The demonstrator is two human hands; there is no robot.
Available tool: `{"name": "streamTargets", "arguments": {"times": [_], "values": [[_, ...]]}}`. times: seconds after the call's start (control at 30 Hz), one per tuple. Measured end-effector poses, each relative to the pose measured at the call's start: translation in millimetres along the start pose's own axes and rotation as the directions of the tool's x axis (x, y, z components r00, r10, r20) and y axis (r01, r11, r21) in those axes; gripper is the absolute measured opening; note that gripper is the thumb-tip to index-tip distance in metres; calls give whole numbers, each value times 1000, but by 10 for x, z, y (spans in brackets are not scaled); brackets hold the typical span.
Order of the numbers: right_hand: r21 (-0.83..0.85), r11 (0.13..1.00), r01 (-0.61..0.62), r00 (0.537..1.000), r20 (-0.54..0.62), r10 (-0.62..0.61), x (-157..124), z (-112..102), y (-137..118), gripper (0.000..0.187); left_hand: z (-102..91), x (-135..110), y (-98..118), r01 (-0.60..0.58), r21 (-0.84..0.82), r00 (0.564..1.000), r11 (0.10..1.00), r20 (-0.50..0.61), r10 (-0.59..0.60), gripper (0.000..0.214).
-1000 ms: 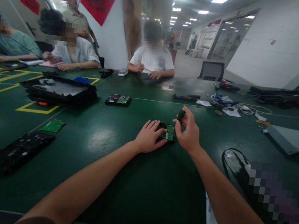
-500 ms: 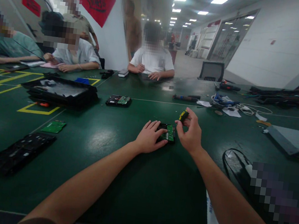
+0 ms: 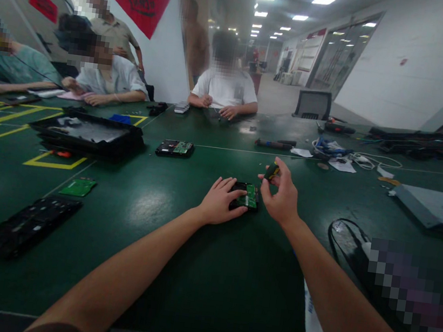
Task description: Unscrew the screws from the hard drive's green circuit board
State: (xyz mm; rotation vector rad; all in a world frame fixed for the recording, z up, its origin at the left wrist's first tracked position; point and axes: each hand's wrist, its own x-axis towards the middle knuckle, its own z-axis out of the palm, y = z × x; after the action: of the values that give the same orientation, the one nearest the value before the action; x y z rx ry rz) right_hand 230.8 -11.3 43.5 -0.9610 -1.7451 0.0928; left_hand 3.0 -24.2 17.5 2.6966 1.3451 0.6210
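Note:
Flat on the green table (image 3: 160,256) lies a small hard drive (image 3: 250,196) with a dark casing and a green circuit board. My left hand (image 3: 223,201) holds it from the left, with fingers over its far side and board and the thumb along its near edge. Just right of the drive, my right hand (image 3: 282,192) is closed around a short screwdriver (image 3: 272,170) with a dark and yellow handle. The handle is raised above the drive's right side. I cannot make out the screwdriver's tip.
Another drive (image 3: 175,148) lies farther left. A green circuit board (image 3: 78,186), a black plastic frame (image 3: 28,226) and stacked black trays (image 3: 89,135) are at left. A grey metal box (image 3: 436,207), cables (image 3: 363,160) and a black cord (image 3: 330,237) occupy the right. People sit opposite.
My right hand has shifted slightly, and the screwdriver handle has turned a little in its fingers. My left hand stays on the hard drive. The whole view has moved very slightly.

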Motion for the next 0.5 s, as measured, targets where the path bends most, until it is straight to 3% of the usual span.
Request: {"name": "streamTargets", "arguments": {"times": [0.2,0.5], "values": [[-87,996,12,998,-66,-18,-1,-12,23,71,-1,5,-94,-57,30,998,998,22,56,57],[-22,1000,6,1000,-6,-6,-12,-1,6,70,44,0,-111,-41,50,999,998,26,40,58]]}}
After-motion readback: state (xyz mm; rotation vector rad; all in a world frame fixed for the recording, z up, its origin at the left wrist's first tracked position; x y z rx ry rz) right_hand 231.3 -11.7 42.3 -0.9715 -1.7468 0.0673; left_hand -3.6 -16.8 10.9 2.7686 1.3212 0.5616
